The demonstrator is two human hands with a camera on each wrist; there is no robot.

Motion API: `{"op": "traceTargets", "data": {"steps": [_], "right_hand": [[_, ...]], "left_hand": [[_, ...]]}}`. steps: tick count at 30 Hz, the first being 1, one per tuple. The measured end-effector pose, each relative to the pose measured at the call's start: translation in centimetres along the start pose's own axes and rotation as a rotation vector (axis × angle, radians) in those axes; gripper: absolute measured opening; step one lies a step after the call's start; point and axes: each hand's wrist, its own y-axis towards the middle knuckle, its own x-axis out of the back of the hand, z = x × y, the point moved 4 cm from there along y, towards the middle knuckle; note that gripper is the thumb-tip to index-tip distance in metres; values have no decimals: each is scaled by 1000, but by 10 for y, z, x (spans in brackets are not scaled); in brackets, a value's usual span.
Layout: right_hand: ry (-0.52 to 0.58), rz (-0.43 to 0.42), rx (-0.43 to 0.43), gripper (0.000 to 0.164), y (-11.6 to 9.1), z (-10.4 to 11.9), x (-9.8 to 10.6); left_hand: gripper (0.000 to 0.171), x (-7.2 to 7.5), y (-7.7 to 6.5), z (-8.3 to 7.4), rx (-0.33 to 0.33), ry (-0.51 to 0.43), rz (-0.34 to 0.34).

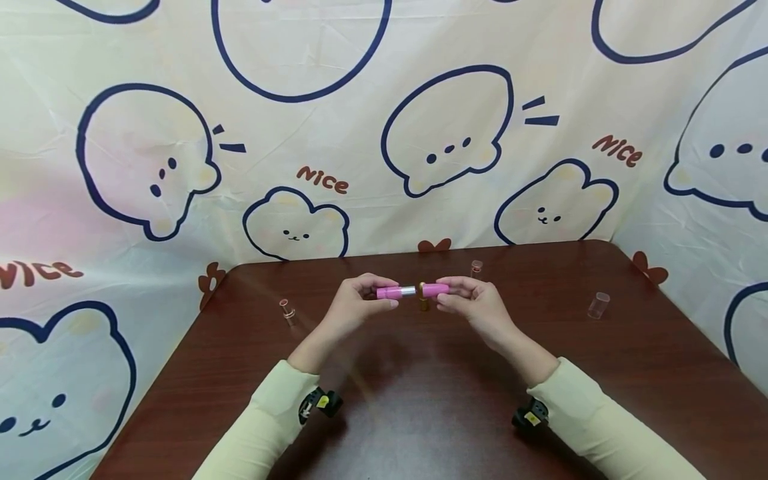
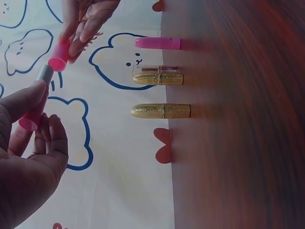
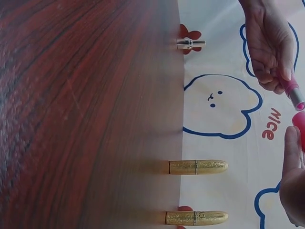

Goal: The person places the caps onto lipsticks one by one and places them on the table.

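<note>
My left hand (image 1: 354, 303) pinches the pink base of a lipstick (image 1: 391, 293) between thumb and fingers; its silver collar points toward the other hand. In the right wrist view, a pink tip shows at the end of that collar (image 3: 296, 98). My right hand (image 1: 477, 303) grips the matching pink cap (image 1: 435, 290), held with its open end facing the lipstick. A small gap separates cap and collar. Both pieces are held up above the brown table (image 1: 414, 420). Behind them stands a gold lipstick (image 1: 423, 305), partly covered in the head view.
Two gold lipsticks (image 2: 162, 111) and another pink lipstick (image 2: 157, 43) stand upright in the left wrist view. A rose-gold lipstick base (image 1: 287, 311) stands at the left. Toward the right is a clear cap (image 1: 598, 305); a clear-topped tube (image 1: 476, 269) stands at the back.
</note>
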Motion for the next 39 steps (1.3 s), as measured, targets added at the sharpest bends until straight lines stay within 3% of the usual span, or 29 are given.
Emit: {"op": "traceTargets", "data": {"steps": [21, 39], "right_hand": [[12, 35, -35, 38, -1, 2, -9], [68, 65, -3, 39, 1, -2, -17]], "left_hand": [[26, -6, 3, 1, -15, 21, 10], [27, -12, 3, -2, -60, 36, 27]]}}
